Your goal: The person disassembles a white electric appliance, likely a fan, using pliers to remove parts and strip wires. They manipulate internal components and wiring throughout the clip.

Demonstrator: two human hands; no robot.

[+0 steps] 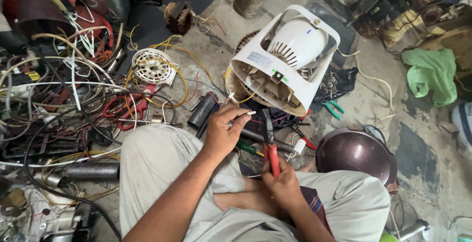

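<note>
The left hand pinches a thin white wire at its tip, above the floor before the knees. It looks light, limp and slippery, best gripped close to the end. The right hand closes on red-handled pliers, stiff and firm. Behind stands the white fan housing.

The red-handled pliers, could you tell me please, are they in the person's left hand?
No, the red-handled pliers are gripped by the right hand, while the left hand pinches a thin white wire.

fan housing ahead of hands, wire pile left, helmet right.
</note>
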